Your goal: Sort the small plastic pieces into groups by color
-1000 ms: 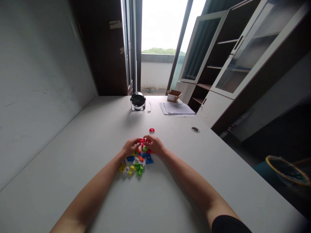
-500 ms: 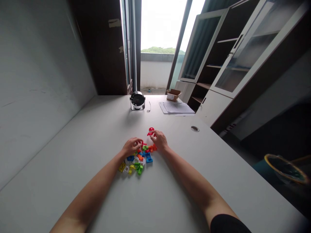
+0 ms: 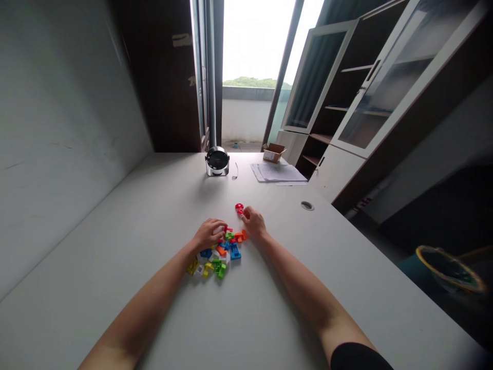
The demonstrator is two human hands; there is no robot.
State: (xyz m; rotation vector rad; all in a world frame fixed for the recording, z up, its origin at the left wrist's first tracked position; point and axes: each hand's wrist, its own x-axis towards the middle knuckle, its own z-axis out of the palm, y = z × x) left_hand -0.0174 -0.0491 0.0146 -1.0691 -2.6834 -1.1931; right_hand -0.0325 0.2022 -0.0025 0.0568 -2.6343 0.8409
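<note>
My left hand (image 3: 209, 232) hovers low over the left side of a pile of small plastic pieces (image 3: 221, 260), its fingers curled. At its thumb and fingertips is a red plastic piece (image 3: 228, 229), which the hand appears to pinch. Farther forward and to the right, my right hand (image 3: 253, 222) has thumb and forefinger closed at a small red plastic piece (image 3: 241, 211). That piece lies against another red plastic piece (image 3: 239, 206) on the table. Green, orange, blue, white and yellow pieces make up the pile between my forearms. The fingertips partly hide both pinched pieces.
A round black device on a silver stand (image 3: 217, 161) stands toward the far edge of the white table (image 3: 162, 205), a thin cord (image 3: 235, 172) beside it. Papers (image 3: 280, 173) and a small open cardboard box (image 3: 273, 152) are at the back right, near a cable hole (image 3: 307, 205).
My right hand has brought its red piece up against the other red piece, closing the gap between them. My left hand and the pile stay put. The view has shifted slightly.
</note>
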